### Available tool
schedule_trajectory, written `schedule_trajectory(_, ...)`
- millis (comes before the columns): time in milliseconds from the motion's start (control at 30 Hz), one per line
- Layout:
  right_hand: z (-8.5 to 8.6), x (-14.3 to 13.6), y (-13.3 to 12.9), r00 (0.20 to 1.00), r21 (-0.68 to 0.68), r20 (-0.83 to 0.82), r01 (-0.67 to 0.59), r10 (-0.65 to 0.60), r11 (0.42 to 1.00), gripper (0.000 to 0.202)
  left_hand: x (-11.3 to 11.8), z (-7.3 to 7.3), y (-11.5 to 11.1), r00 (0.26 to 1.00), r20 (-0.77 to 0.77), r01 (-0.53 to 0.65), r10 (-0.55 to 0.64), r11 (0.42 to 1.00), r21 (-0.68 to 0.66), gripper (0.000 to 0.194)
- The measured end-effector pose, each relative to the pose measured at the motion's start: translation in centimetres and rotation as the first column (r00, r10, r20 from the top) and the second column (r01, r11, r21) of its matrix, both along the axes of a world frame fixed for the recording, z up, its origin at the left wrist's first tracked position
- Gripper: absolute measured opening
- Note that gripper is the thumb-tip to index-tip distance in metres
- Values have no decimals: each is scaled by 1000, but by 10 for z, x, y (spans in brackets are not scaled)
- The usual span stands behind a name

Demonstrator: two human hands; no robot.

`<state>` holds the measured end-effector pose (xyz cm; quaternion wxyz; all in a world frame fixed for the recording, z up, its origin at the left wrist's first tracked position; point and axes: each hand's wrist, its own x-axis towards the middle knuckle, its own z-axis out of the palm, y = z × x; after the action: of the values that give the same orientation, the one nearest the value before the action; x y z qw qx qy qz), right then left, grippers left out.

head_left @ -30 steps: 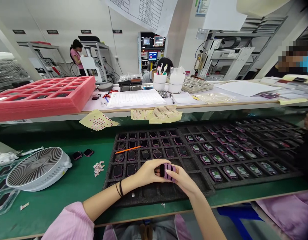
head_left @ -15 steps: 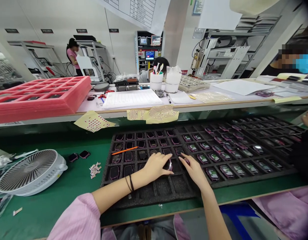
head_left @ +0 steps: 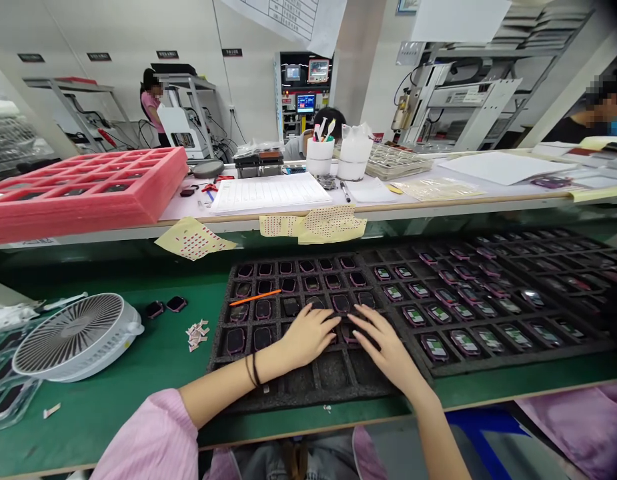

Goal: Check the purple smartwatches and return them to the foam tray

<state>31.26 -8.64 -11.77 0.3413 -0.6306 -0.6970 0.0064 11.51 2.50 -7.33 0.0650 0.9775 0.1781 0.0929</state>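
My left hand (head_left: pixel 303 337) lies over the middle of a black foam tray (head_left: pixel 298 399), fingers spread and pointing right. Opposite it, my right hand (head_left: pixel 383 340) reaches in with its fingers apart. Between the two, a dark watch case (head_left: pixel 349 332) with a purplish rim sits in a compartment, partly hidden by my right fingertips. Similar cases, such as one at the left (head_left: pixel 235 340), fill the compartments behind and to the left. An orange stick (head_left: pixel 255 297) lies slantwise across the tray's left part.
A second black tray (head_left: pixel 438 369) with watch cases adjoins on the right. To the left are a grey fan (head_left: pixel 78 337), two loose cases (head_left: pixel 177 304) and small paper strips (head_left: pixel 197 335). A shelf edge (head_left: pixel 388 215) with hanging yellow sheets (head_left: pixel 194 239) crosses behind.
The purplish case that my left hand held upright is no longer between its fingers; one now lies in the compartment between my hands. Both hands have opened. The view has shifted slightly.
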Motion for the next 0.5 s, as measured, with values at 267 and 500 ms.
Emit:
schedule_trajectory(267,-11,-1,7,995,-158,70,-62,73,986,42,-98,34,4,905,-267,-376,331,916,-140,27)
schedule_trajectory(500,0,3,6,1000,-123,30,0,3,992,48,-116,29,22,944,-226,-309,242,887,-343,25)
